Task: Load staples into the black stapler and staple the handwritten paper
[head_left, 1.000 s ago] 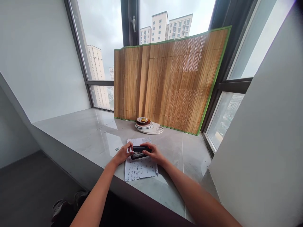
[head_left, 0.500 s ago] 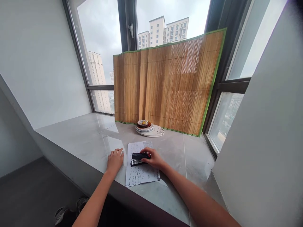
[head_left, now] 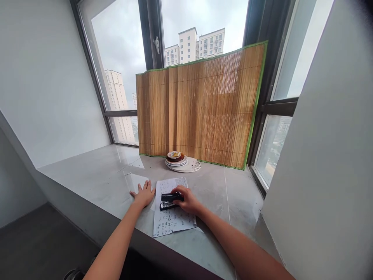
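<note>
My right hand (head_left: 186,199) is closed around the rear of a black stapler (head_left: 168,197), whose front points left with its jaws apart. Under the stapler are papers (head_left: 166,225) covered in handwriting, with an uneven lower edge. To the left of the papers, my left hand (head_left: 143,193) lies on the pale sill (head_left: 110,181) with its fingers spread, holding nothing. Its fingertips are close to the papers' left edge.
Behind the papers stands a stack of plates (head_left: 176,160) on a larger oval plate (head_left: 192,165). A bamboo mat (head_left: 198,112) with green edging leans against the window. Walls flank the sill, and its front edge drops to the floor.
My left hand has spread its fingers wider, thumb out to the left. The view has shifted slightly. My right hand still holds the stapler over the papers.
</note>
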Demonstrator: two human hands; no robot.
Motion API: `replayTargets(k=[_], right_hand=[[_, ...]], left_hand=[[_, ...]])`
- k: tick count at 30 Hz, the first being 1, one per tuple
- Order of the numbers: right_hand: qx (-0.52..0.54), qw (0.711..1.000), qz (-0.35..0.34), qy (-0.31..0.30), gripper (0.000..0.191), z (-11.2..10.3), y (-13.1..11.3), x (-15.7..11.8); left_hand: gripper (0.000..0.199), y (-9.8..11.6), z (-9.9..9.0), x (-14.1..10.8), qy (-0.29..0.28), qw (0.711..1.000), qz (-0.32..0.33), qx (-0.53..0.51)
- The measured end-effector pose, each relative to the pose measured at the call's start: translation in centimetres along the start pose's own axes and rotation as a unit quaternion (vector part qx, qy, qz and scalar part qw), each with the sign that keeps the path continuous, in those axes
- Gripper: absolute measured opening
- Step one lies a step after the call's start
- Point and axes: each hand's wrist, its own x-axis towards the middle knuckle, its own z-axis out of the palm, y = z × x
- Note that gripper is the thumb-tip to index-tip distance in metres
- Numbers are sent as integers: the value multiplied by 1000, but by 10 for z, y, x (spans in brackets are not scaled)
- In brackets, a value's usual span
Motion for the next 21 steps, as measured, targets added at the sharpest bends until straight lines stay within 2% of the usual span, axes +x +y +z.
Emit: replayTargets(k=[3, 6, 8, 10, 13, 15, 18, 21], right_hand=[[7, 1000, 2, 3, 33, 0, 1, 0], [49, 998, 25, 23, 27, -1, 5, 0], [89, 993, 50, 55, 24, -2, 10, 1], [117, 987, 71, 85, 23, -3, 15, 2], [123, 982, 92, 105, 21, -4, 21, 2], [115, 983, 98, 108, 19, -4, 23, 2], [108, 984, 99, 102, 19, -4, 25, 2], [107, 986, 98, 76, 21, -9, 28, 2]], left_hand=[[66, 5, -2, 3, 34, 999, -8, -20], [64, 11, 1, -12, 132, 990, 6, -50], [56, 16, 6, -28, 203, 974, 41, -90], [55, 21, 13, -44, 231, 956, 102, -152], [55, 26, 22, -62, 180, 936, 216, -213], [49, 27, 25, -67, 133, 933, 260, -212], [40, 28, 23, -71, 100, 941, 266, -185], [49, 30, 18, -75, 85, 946, 267, -161]])
